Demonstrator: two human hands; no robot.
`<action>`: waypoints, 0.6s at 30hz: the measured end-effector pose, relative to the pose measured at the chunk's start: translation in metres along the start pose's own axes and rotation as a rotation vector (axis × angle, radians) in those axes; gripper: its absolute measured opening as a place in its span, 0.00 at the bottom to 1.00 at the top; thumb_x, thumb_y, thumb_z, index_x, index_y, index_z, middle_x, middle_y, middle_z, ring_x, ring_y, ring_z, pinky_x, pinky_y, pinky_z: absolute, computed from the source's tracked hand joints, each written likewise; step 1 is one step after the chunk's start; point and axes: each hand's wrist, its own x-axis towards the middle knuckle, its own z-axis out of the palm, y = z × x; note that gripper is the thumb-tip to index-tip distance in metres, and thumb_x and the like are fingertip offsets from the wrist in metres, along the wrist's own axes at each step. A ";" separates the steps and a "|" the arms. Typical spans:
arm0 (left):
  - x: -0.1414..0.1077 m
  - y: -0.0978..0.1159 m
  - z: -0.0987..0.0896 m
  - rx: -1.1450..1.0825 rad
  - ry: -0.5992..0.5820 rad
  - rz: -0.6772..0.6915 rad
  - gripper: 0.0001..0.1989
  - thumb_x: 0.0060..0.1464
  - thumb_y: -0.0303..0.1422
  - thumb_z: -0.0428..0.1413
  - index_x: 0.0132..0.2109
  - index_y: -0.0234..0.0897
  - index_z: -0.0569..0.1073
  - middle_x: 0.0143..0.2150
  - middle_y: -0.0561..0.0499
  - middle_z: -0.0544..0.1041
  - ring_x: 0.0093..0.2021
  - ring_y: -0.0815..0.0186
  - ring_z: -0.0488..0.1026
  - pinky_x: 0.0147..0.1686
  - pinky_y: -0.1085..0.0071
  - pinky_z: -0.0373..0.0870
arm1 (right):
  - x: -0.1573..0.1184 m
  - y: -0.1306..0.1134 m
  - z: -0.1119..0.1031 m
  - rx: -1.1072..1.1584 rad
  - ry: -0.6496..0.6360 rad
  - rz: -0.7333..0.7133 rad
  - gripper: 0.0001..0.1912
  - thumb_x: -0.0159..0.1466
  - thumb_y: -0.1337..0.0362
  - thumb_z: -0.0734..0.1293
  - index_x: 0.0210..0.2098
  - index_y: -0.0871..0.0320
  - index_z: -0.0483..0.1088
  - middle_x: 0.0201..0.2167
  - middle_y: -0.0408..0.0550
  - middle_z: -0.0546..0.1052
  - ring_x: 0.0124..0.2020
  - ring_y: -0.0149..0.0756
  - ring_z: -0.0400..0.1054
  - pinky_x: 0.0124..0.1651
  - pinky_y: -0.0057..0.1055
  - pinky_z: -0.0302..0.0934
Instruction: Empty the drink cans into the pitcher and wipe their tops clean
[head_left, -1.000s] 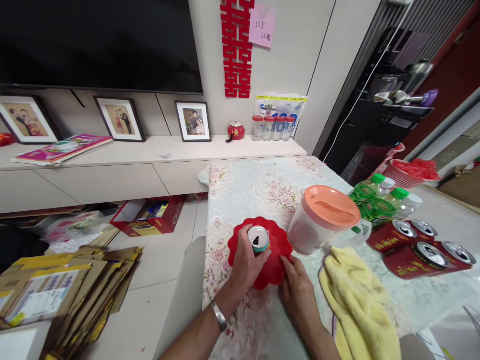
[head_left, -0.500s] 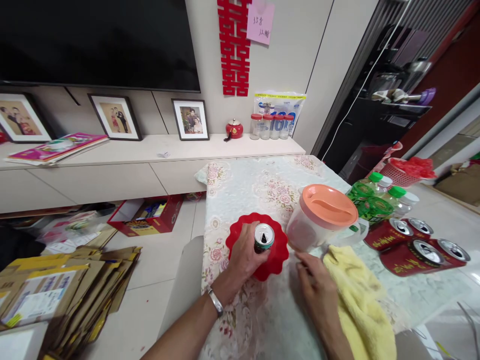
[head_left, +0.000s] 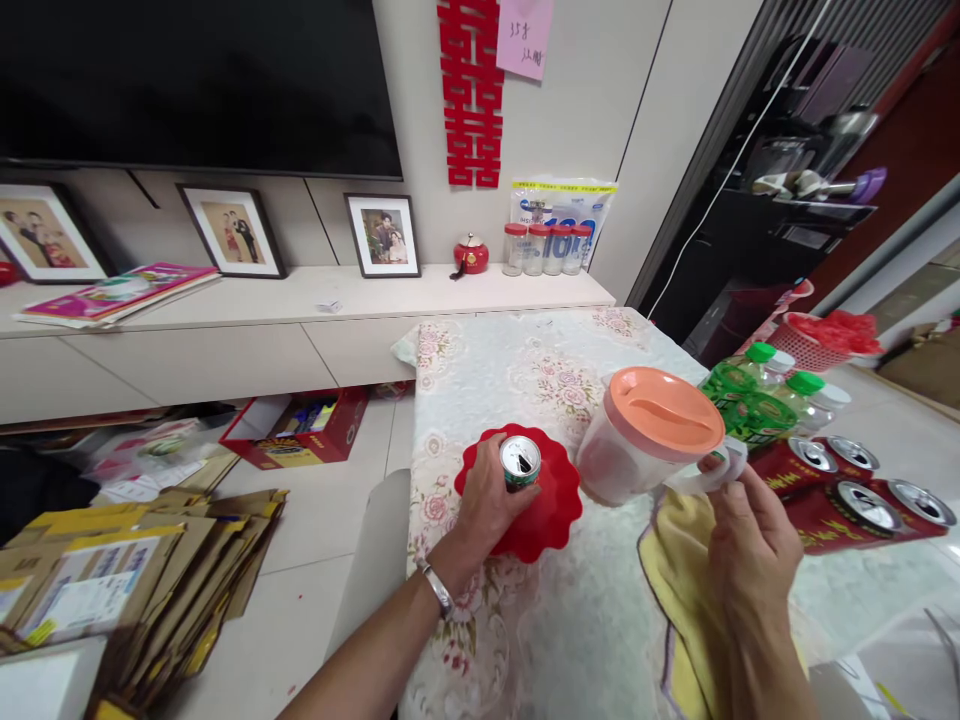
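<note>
Left hand (head_left: 487, 500) gripping can (head_left: 520, 460), right hand (head_left: 752, 535) holding pitcher (head_left: 622, 470) by handle (head_left: 738, 456)
A red dish (head_left: 553, 512) is lying beneath the can.

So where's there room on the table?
The far part, between white cabinet, red dish and pitcher; also the near strip between dish and yellow towel. Crowded: right of the pitcher, with bottles, cans and the right hand.
</note>
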 end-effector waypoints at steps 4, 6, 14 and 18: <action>-0.001 -0.002 -0.005 -0.055 0.001 0.134 0.40 0.49 0.30 0.63 0.67 0.42 0.57 0.64 0.41 0.67 0.67 0.49 0.67 0.64 0.50 0.68 | 0.017 -0.002 0.014 0.196 -0.006 0.007 0.21 0.57 0.51 0.78 0.41 0.59 0.79 0.36 0.47 0.81 0.37 0.35 0.75 0.46 0.35 0.70; 0.001 0.000 -0.010 -0.078 -0.047 0.163 0.37 0.53 0.30 0.61 0.67 0.43 0.58 0.65 0.42 0.68 0.66 0.52 0.69 0.64 0.52 0.69 | 0.027 0.001 0.017 0.237 -0.036 0.015 0.20 0.53 0.50 0.79 0.30 0.59 0.73 0.26 0.43 0.76 0.28 0.32 0.70 0.34 0.31 0.67; 0.007 0.004 -0.012 0.020 0.009 0.117 0.26 0.53 0.32 0.64 0.58 0.43 0.68 0.55 0.47 0.77 0.54 0.54 0.77 0.54 0.56 0.76 | 0.041 -0.001 0.030 0.290 -0.031 0.096 0.30 0.51 0.53 0.78 0.18 0.56 0.52 0.14 0.32 0.53 0.15 0.21 0.45 0.18 0.21 0.42; 0.007 -0.004 -0.004 0.016 0.024 0.120 0.29 0.52 0.33 0.65 0.60 0.42 0.68 0.57 0.45 0.77 0.59 0.50 0.75 0.60 0.51 0.72 | 0.047 -0.022 0.031 0.298 -0.034 0.127 0.30 0.52 0.56 0.76 0.19 0.56 0.48 0.15 0.32 0.52 0.15 0.20 0.42 0.16 0.20 0.38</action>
